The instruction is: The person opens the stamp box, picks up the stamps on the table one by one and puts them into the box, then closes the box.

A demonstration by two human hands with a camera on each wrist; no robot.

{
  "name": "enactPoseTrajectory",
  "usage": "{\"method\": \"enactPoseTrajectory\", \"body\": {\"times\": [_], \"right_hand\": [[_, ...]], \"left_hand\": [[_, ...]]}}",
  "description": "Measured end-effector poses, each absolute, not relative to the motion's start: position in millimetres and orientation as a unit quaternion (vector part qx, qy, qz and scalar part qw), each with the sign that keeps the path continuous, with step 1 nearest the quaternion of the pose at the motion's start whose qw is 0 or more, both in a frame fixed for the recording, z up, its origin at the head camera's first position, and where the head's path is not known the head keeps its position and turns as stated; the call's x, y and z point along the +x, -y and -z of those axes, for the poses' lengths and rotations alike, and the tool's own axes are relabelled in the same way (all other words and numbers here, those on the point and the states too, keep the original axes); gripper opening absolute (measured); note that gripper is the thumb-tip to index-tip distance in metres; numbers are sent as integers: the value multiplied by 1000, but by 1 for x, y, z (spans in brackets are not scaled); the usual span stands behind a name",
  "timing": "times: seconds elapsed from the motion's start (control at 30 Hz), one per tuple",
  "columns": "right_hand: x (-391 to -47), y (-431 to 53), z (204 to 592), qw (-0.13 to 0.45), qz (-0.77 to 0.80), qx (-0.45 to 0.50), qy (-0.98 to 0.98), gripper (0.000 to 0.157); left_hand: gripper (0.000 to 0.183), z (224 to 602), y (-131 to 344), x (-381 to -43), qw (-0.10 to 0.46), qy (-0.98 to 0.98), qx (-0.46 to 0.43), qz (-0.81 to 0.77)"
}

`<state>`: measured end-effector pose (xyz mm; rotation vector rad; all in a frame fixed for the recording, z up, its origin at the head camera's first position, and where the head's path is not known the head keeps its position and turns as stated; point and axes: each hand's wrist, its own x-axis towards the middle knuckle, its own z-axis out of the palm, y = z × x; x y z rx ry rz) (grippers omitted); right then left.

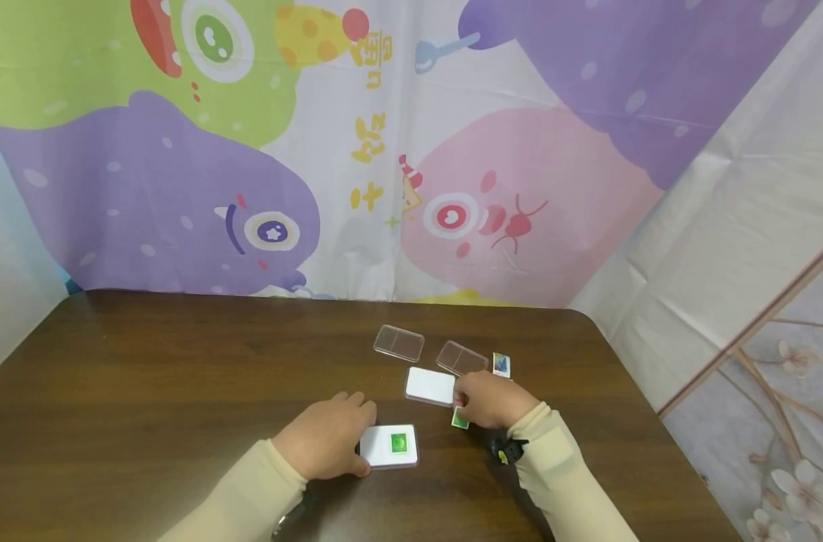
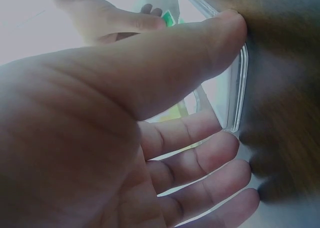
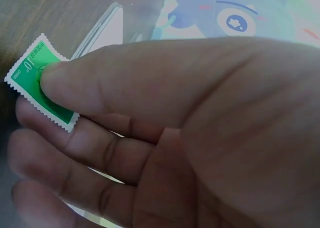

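My left hand [image 1: 324,436] holds the left end of a shallow clear plastic case [image 1: 373,456] with a white card inside, thumb on the near edge and index finger on the far one. A green postage stamp [image 1: 399,443] lies on the white card, toward its right side. Farther right, my right hand [image 1: 494,399] pinches another green postage stamp [image 3: 30,72] between thumb and index finger, its toothed white border showing in the right wrist view. Just left of that hand lies a second clear case [image 1: 429,385] with a white card.
Two clear plastic lids [image 1: 399,343] lie farther back on the brown wooden table [image 1: 181,376], the right one partly behind my right hand. A bluish stamp [image 1: 501,364] is beside that lid. A cartoon-printed curtain [image 1: 357,248] hangs along the table's far edge.
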<state>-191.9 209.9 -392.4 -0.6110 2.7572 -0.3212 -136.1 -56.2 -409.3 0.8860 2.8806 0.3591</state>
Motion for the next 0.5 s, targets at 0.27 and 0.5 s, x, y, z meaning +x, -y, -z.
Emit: {"method": "enactPoseTrajectory", "body": {"times": [0.27, 0.5], "right_hand": [[-193, -209, 395, 121, 92, -222, -963, 22], [-191, -207, 397, 109, 84, -214, -967, 25]], "left_hand": [[58, 410, 56, -137, 54, -948, 290, -118], [59, 409, 55, -137, 57, -949, 286, -121]]}}
